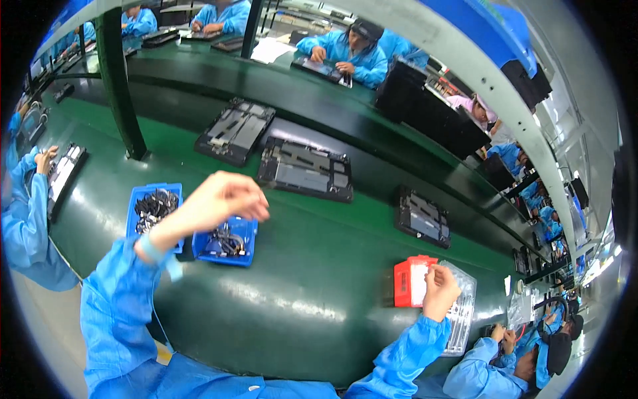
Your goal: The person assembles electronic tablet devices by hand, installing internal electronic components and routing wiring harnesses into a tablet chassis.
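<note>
My left hand (234,197) is raised over the bench, bent at the wrist, above the edge of a small blue bin (247,258) of short dark cables (227,243). Its fingers curl downward and are slightly smeared, so their grip does not show. A second blue bin (174,189), filled with black cable pieces (157,207), stands to its left, partly behind my forearm. My right hand (441,292) is closed in a pinch in front of a red box (404,284) and a clear plastic tray (463,320). Anything between those fingertips is too small to make out.
Flat black device units with grey inner plates (236,130), (307,169), (424,217) lie across the green bench (299,299). A dark green post (118,86) rises at the left. Co-workers in blue sit left (26,219), right (488,372) and opposite (359,56).
</note>
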Available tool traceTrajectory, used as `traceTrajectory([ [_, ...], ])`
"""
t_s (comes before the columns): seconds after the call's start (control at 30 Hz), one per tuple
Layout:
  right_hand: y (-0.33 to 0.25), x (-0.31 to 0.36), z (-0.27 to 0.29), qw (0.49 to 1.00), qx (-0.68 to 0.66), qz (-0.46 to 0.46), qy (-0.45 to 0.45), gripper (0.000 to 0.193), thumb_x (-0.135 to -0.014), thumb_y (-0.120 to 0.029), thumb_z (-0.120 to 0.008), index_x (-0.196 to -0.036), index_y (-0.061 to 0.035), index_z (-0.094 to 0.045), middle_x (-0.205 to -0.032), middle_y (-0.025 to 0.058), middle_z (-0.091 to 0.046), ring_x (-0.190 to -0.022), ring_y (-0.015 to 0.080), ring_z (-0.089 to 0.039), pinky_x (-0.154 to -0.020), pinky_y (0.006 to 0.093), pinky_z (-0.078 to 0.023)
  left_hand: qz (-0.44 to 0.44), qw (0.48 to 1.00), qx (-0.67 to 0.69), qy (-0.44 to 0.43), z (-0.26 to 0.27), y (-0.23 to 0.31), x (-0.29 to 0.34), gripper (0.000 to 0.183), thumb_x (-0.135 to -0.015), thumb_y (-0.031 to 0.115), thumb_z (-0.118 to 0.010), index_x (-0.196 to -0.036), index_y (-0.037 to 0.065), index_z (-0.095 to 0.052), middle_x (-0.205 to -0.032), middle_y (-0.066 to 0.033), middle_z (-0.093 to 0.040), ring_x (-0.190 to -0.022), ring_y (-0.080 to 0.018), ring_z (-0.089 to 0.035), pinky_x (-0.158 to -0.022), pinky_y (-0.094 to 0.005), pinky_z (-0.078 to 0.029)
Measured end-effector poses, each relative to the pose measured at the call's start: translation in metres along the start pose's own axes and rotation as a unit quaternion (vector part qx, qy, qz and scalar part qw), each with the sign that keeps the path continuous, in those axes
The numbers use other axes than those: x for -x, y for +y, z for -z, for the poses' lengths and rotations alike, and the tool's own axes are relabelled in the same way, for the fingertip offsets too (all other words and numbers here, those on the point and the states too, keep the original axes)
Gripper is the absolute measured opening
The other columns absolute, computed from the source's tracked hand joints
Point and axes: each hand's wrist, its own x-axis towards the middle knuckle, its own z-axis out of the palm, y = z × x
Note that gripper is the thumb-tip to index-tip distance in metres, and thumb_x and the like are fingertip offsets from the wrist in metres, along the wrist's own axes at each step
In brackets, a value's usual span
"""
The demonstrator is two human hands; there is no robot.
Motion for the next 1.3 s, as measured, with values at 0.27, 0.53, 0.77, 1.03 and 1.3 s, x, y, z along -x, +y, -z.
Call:
traceTrajectory([
  [0.27, 0.031, -0.016, -0.045, 0.973, 0.206, 0.098, 0.037, 0.017, -0.064, -0.003, -0.071, -0.081, -0.0027, -0.072, -0.102, 0.0178, -0.066, -0.102, 0.0362, -0.058, -0.091, 0.0443, -0.046, -0.025, 0.999, -0.027, -0.001, 0.067, -0.082, -0.129, 0.019, -0.093, 0.014, -0.055, -0.096, -0.001, -0.066, -0.098, -0.0126, -0.069, -0.092, -0.021, -0.069, -0.093, -0.0319, -0.044],
  [0.53, -0.052, -0.049, -0.234, 0.972, -0.121, 0.093, -0.181, 0.056, -0.091, -0.03, -0.062, -0.133, 0.0046, -0.047, -0.119, 0.0277, -0.059, -0.109, 0.0418, -0.057, -0.094, 0.0458, -0.045, 0.055, 0.998, -0.019, -0.003, 0.063, -0.122, -0.18, 0.021, -0.089, 0.009, -0.052, -0.091, -0.007, -0.066, -0.09, -0.0194, -0.071, -0.086, -0.022, -0.069, -0.084, -0.0303, -0.053],
  [0.77, -0.089, -0.065, -0.315, 0.959, -0.28, -0.028, 0.035, 0.058, -0.09, -0.02, -0.063, -0.14, -0.0037, -0.041, -0.118, 0.0247, -0.062, -0.106, 0.0371, -0.062, -0.087, 0.044, -0.049, 0.061, 0.997, 0.023, -0.031, 0.061, -0.099, -0.182, 0.025, -0.091, 0.015, -0.055, -0.1, -0.006, -0.065, -0.101, -0.0189, -0.069, -0.095, -0.0234, -0.068, -0.092, -0.0311, -0.049],
  [1.03, -0.065, -0.128, -0.159, 0.814, -0.565, -0.092, -0.096, 0.062, -0.084, 0.003, -0.061, -0.142, -0.0017, -0.039, -0.127, 0.0174, -0.057, -0.111, 0.0212, -0.057, -0.094, 0.0299, -0.047, -0.029, 0.974, -0.096, -0.203, 0.022, 0.053, -0.068, 0.027, -0.097, 0.021, -0.054, -0.104, -0.003, -0.064, -0.094, -0.0118, -0.072, -0.095, -0.0152, -0.065, -0.093, -0.0294, -0.044],
  [1.3, -0.063, -0.043, -0.121, 0.734, -0.488, -0.076, -0.466, 0.058, -0.086, -0.002, -0.062, -0.14, -0.0069, -0.044, -0.123, 0.0103, -0.059, -0.11, 0.0167, -0.056, -0.093, 0.0279, -0.045, 0.045, 0.961, -0.253, -0.101, -0.026, 0.096, 0.073, 0.018, -0.089, 0.006, -0.055, -0.102, -0.001, -0.064, -0.088, -0.0087, -0.073, -0.083, -0.0178, -0.069, -0.081, -0.0291, -0.052],
])
